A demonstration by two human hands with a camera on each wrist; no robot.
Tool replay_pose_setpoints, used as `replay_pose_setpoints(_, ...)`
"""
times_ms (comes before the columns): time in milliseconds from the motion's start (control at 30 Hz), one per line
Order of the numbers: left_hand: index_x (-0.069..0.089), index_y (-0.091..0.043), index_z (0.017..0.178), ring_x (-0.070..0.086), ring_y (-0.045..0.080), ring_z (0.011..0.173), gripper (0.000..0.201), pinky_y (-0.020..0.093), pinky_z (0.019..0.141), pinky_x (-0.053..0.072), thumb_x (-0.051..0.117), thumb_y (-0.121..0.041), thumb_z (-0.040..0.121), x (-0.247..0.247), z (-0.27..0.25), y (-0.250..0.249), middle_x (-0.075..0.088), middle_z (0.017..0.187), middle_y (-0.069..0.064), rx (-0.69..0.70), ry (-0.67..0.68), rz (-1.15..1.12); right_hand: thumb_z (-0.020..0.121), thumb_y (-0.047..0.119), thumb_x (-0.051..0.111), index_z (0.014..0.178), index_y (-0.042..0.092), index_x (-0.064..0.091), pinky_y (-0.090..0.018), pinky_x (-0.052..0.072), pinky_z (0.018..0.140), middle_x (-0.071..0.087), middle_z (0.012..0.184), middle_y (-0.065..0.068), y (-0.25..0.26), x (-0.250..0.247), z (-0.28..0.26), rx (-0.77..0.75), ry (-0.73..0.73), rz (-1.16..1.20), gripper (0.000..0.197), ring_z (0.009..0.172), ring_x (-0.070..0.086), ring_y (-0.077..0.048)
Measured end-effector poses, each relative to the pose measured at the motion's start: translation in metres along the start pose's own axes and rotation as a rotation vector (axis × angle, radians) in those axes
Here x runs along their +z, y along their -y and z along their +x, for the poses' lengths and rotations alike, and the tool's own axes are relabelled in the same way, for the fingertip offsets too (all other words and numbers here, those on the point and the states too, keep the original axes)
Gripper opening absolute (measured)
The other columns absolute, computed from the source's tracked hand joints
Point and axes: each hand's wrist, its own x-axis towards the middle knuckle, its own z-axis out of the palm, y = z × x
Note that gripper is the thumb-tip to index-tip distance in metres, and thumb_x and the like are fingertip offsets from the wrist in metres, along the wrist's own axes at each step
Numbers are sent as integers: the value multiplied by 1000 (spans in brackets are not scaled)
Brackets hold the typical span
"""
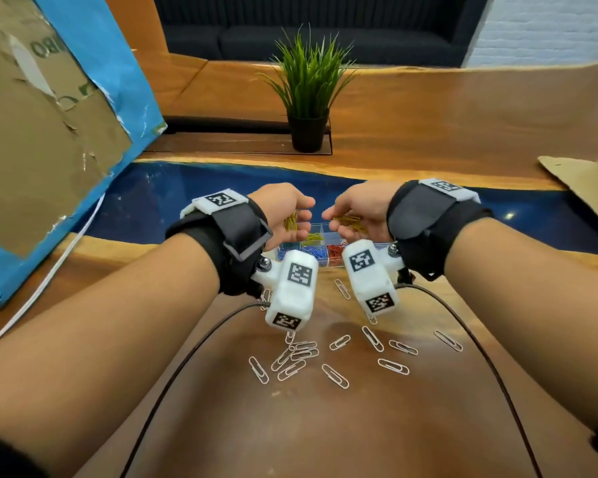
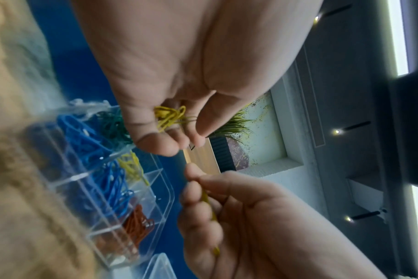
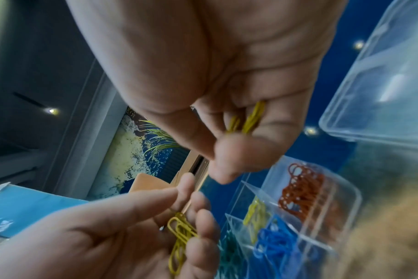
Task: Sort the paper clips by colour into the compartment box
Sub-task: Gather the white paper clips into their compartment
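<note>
Overhead, both hands were raised just above the compartment box (image 1: 325,248), fingertips nearly meeting. The left hand (image 1: 285,210) was cupped, fingers curled round a bundle of yellow paper clips (image 2: 171,116). The right hand (image 1: 358,208) likewise held a second bundle of yellow clips (image 3: 247,119) in curled fingers. Each wrist carried a black strap and a white camera housing with printed square markers; a dark cable ran from each housing toward the person.

The compartment box was clear plastic, with its clear lid (image 3: 379,79) lying open just beside it. Its compartments held blue clips (image 2: 84,139), green clips (image 2: 112,122), red clips (image 2: 138,226) and a few yellow clips (image 2: 131,168), one colour per compartment as far as the views showed. One compartment beside the yellow ones appeared vacant. The hands and camera housings hid much of the box in the head view.

The box rested on a wooden tabletop (image 1: 325,426) where a glossy blue band (image 1: 159,198) ran across it. White paper clips (image 1: 299,355) lay scattered on the wood, nearer the person than the box.

Farther back, a potted grass plant (image 1: 308,94) stood in a black pot. A blue bag with a torn brown cardboard panel (image 1: 49,115) leaned at the left, a white cord beneath it. A cardboard piece (image 1: 587,181) lay at the right edge. A dark sofa (image 1: 325,32) and a white brick wall (image 1: 549,29) closed the room behind.
</note>
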Motion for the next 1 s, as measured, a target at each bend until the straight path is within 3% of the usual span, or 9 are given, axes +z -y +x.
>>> replay_pose_setpoints(133, 51, -4, 106, 41, 16, 63, 23, 24, 58, 40, 49, -23, 93, 4, 4, -5, 42, 75, 6, -23, -9, 14, 96, 13, 40, 83, 4, 56, -28, 53, 76, 55, 80, -11, 7, 5, 8, 36, -17, 38, 22, 68, 55, -17)
replay_pose_setpoints(300, 51, -5, 125, 50, 18, 80, 42, 29, 74, 49, 54, -30, 91, 4, 11, -5, 47, 93, 8, -12, -11, 8, 95, 22, 47, 90, 1, 55, -33, 52, 92, 56, 97, -17, 12, 12, 12, 19, -18, 83, 23, 89, 59, -25)
replay_pose_setpoints(467, 49, -8, 123, 48, 21, 91, 41, 29, 76, 48, 50, -32, 90, 4, 11, -8, 50, 101, 5, -7, -1, 14, 93, 24, 47, 117, -1, 52, -37, 52, 94, 55, 104, -18, 18, 16, 11, 3, -8, 69, 35, 95, 60, -26)
replay_pose_setpoints(533, 49, -9, 111, 47, 20, 89, 33, 26, 70, 46, 48, -35, 91, 5, 8, -8, 51, 99, 6, -31, 12, 22, 92, 25, 49, 122, -2, 53, -39, 50, 97, 56, 113, -18, 19, 17, 10, -9, -16, 48, 40, 103, 61, -28)
replay_pose_setpoints(667, 45, -12, 107, 45, 20, 87, 28, 27, 63, 43, 48, -35, 90, 5, 6, -8, 47, 99, 5, -11, 21, 11, 91, 27, 51, 122, 1, 53, -37, 51, 96, 56, 111, -18, 19, 18, 7, -22, -39, 44, 40, 94, 59, -27)
replay_pose_setpoints(800, 48, -17, 87, 43, 23, 99, 9, 37, 90, 42, 46, -24, 91, 5, 4, -8, 46, 96, 4, 22, 62, 16, 92, 25, 49, 120, 6, 50, -34, 53, 89, 53, 102, -16, 17, 17, 1, -12, -22, 59, 33, 104, 57, -29)
replay_pose_setpoints(867, 48, -20, 79, 46, 29, 113, 13, 48, 106, 36, 46, -27, 90, 6, 4, -7, 48, 102, 6, 42, 86, 10, 94, 22, 47, 125, 4, 47, -33, 52, 79, 50, 96, -16, 15, 17, -1, -17, 5, 87, 36, 103, 55, -30)
replay_pose_setpoints(933, 51, -21, 81, 46, 30, 114, 15, 52, 107, 34, 46, -31, 91, 7, 3, -7, 49, 105, 5, 57, 94, 16, 95, 21, 44, 132, 2, 44, -33, 49, 82, 48, 98, -19, 12, 17, -4, -15, 33, 116, 41, 119, 50, -35)
replay_pose_setpoints(1000, 55, -18, 93, 44, 27, 109, 20, 45, 102, 37, 44, -35, 92, 8, 2, -7, 50, 103, 5, 65, 96, 39, 96, 18, 42, 134, 2, 42, -33, 45, 89, 49, 115, -24, 10, 18, -6, -26, 47, 150, 42, 131, 42, -37)
